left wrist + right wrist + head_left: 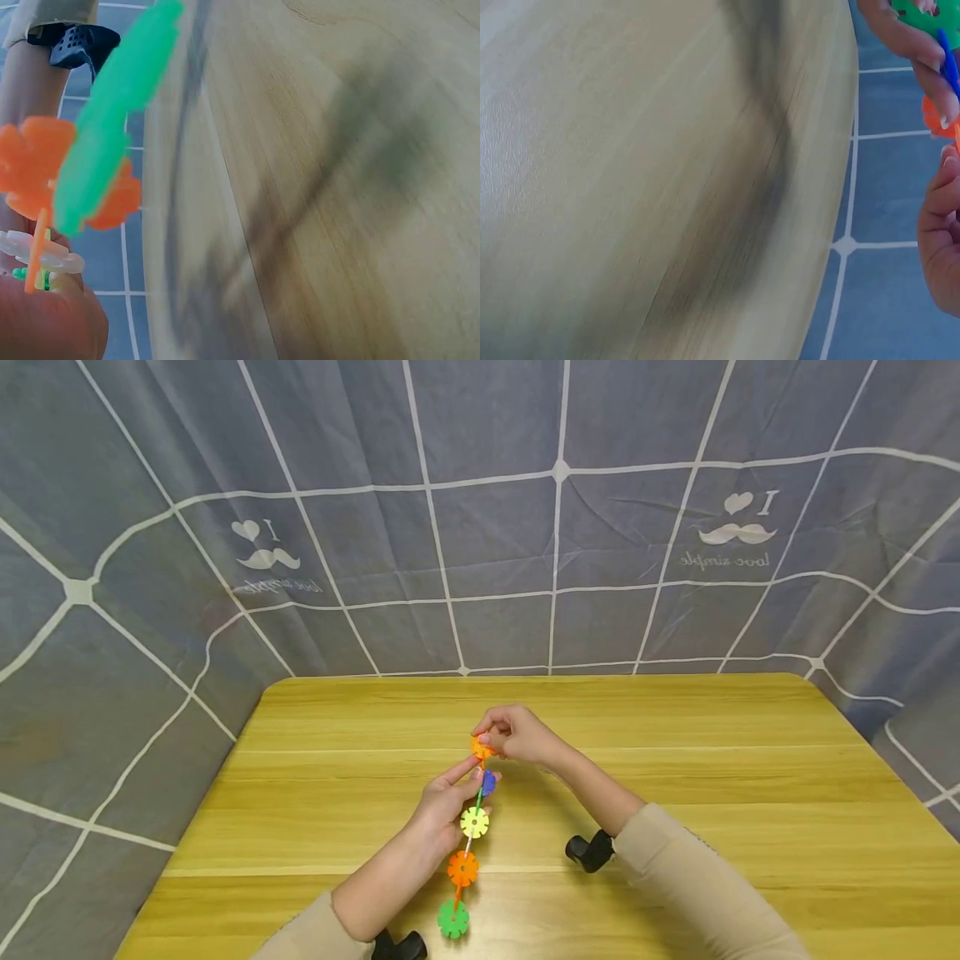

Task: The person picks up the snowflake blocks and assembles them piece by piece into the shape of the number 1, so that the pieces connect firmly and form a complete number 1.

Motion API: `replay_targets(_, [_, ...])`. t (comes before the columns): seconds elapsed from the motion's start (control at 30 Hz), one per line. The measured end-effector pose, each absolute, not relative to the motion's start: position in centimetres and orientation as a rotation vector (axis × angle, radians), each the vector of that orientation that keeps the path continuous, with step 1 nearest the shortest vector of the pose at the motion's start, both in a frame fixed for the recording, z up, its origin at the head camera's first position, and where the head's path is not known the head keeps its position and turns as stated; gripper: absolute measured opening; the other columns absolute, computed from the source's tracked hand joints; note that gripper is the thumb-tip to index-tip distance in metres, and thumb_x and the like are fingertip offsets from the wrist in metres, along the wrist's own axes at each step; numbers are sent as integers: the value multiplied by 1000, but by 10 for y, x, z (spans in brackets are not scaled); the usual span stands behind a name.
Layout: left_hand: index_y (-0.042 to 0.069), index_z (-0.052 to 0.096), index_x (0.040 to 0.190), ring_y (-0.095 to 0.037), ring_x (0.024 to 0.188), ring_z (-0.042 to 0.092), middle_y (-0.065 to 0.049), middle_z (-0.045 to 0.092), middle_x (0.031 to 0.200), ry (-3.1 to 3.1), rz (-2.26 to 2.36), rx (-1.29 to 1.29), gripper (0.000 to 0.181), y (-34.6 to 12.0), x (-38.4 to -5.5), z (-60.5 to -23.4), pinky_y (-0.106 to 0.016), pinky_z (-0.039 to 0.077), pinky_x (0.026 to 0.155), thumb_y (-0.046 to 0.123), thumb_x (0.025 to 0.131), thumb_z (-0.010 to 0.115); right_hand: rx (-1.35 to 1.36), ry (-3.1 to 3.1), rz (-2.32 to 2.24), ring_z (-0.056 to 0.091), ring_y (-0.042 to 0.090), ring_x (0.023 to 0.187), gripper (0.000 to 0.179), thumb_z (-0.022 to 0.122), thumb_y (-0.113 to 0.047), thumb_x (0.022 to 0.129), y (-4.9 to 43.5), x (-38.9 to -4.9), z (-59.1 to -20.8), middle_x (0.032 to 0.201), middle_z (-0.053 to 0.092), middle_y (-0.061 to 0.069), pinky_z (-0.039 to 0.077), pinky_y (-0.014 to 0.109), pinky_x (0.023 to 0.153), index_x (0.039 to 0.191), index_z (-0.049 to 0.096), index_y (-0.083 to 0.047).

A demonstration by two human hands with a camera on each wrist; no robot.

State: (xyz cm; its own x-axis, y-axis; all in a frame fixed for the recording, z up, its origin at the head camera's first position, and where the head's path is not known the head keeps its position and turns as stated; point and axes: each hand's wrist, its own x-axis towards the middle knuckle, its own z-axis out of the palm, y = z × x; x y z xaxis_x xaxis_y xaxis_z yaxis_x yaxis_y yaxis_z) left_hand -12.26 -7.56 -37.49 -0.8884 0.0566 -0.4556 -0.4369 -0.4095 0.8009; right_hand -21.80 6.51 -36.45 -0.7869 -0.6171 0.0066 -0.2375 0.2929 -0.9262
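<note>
A chain of notched plastic snowflake discs, fitted into one another, runs between my hands and down toward me in the head view. My left hand point(441, 806) grips it near the blue disc point(489, 783), thumb on top. My right hand point(527, 739) pinches the orange disc point(480, 747) at the far end, close above the left fingertips. Below the left hand hang a yellow disc point(474, 822), a second orange disc point(462, 868) and a green end disc point(453, 919), with others edge-on between them. The left wrist view shows the green end disc point(112, 120) large and blurred.
The wooden table point(750, 793) lies under both hands. Dark grey curtains point(495, 543) with white lines hang behind it and at the sides. Black devices, one point(590, 852) by the right forearm and one point(399, 946) by the left, stick out near the sleeves.
</note>
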Motion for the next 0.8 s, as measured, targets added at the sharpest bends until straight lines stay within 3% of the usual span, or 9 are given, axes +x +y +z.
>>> replay_targets(0.33, [1,44,136,-9,83,64,-14,60,118,1512,2349,-515,40,-78,-122,-374,-25,52,70,7,96,49,-723,2220,-1545,43,12,53,15,54,5,90,66,-212,-365,62,52,3,40,22,51,102,62,10])
replay_targets(0.6, [0,44,136,-7,80,61,-15,61,116,1575,2348,-472,40,-76,-122,-377,-21,51,63,7,96,49,-626,2215,-1583,47,13,56,17,56,2,91,68,-211,-371,67,58,5,46,27,56,105,63,8])
replay_targets(0.8, [1,40,139,-16,98,59,-20,55,126,1606,2338,-390,43,-76,-123,-378,-27,54,73,9,98,47,-544,2199,-1635,46,15,57,20,53,0,93,68,-211,-374,70,58,3,44,27,56,110,62,7])
